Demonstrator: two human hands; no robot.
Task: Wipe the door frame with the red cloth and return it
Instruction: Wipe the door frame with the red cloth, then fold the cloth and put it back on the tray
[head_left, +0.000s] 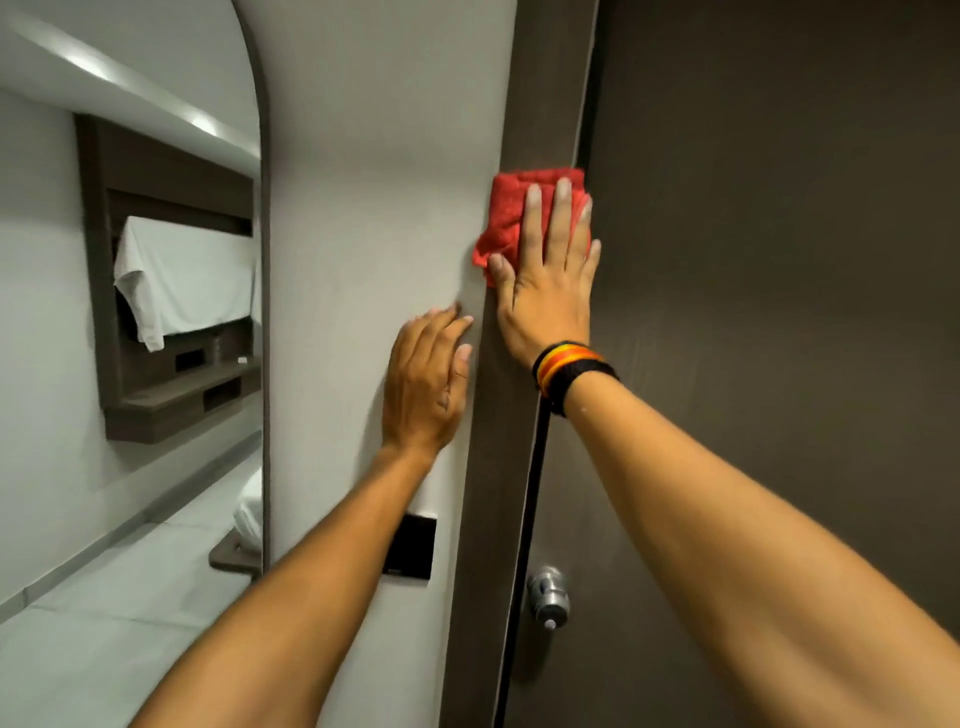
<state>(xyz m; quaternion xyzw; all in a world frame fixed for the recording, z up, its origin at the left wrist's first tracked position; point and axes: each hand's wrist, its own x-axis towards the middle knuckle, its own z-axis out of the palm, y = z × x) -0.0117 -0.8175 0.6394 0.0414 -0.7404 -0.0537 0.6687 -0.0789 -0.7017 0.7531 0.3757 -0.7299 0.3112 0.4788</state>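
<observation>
The dark brown door frame (540, 104) runs upright through the middle of the head view, between a pale wall and the dark door. My right hand (550, 280) lies flat, fingers spread, and presses the red cloth (506, 215) against the frame at about head height. The cloth is bunched and sticks out above and to the left of the fingers. My left hand (426, 384) rests flat on the pale wall just left of the frame, lower than the right hand, and holds nothing.
The dark door (779, 260) fills the right side, with a silver round knob (548, 597) low down. A black wall panel (413, 545) sits under my left forearm. A tall mirror (130, 312) at the left reflects a shelf with a white towel.
</observation>
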